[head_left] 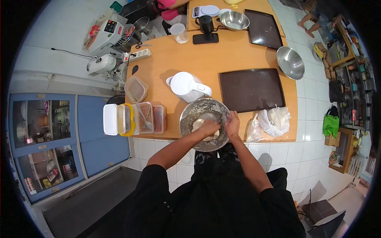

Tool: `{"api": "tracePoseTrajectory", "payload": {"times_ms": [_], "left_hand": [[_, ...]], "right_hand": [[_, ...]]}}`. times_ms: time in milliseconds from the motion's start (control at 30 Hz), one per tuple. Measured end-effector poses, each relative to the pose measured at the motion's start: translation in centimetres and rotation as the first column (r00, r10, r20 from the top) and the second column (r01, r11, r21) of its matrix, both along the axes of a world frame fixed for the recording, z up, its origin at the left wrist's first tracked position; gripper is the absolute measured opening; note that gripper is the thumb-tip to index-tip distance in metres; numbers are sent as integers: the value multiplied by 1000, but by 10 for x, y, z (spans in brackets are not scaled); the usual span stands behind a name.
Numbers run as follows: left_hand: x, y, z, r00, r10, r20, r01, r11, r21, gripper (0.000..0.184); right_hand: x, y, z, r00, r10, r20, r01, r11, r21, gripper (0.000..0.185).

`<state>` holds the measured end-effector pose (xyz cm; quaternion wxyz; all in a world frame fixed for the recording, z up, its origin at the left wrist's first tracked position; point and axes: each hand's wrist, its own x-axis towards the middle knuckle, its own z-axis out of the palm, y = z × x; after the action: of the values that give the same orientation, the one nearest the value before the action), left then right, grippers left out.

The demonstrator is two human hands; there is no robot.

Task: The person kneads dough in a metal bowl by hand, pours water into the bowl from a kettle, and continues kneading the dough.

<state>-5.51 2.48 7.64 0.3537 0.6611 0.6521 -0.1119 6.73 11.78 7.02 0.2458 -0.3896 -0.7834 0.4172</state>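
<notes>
A metal bowl point(185, 115) smeared with flour or dough stands at the table's front edge. Inside it lies a pale lump of dough point(198, 126). My left hand point(210, 126) presses into the dough with its fingers curled down. The bowl's right rim is in the grip of my right hand point(231, 123). Behind the bowl is a white electric kettle point(184, 84). Plastic bags point(276, 122) with pale contents lie to the right, beside a dark baking tray point(252, 89).
Lidded plastic containers point(110, 119) and an open tub point(135, 89) stand at the table's left edge. Farther back are a phone point(205, 38), a black jug point(206, 24), a power strip point(139, 54) and a steel bowl point(290, 63). Other people are partly visible beyond the table.
</notes>
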Motion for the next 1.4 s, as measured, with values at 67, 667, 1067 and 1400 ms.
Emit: {"api": "tracePoseTrajectory", "payload": {"times_ms": [67,667,1067,1400], "left_hand": [[-2,3,-9,999,-8,-47,10,998,58,23],[-29,-58,38,968,231,100,-252,879,405,50],[19,-61,-6,800,597,54,-494,605,625,20],[20,-41,-30,757,653,16,-430,479,765,16]], "right_hand": [[0,1,0,1000,3,-23,-3,1000,-1,12],[-1,2,-6,1000,8,1,-8,999,-44,16],[-4,-3,-3,1000,-22,-9,21,1000,-15,15],[-3,-4,-3,1000,-16,-20,15,999,-46,16]]}}
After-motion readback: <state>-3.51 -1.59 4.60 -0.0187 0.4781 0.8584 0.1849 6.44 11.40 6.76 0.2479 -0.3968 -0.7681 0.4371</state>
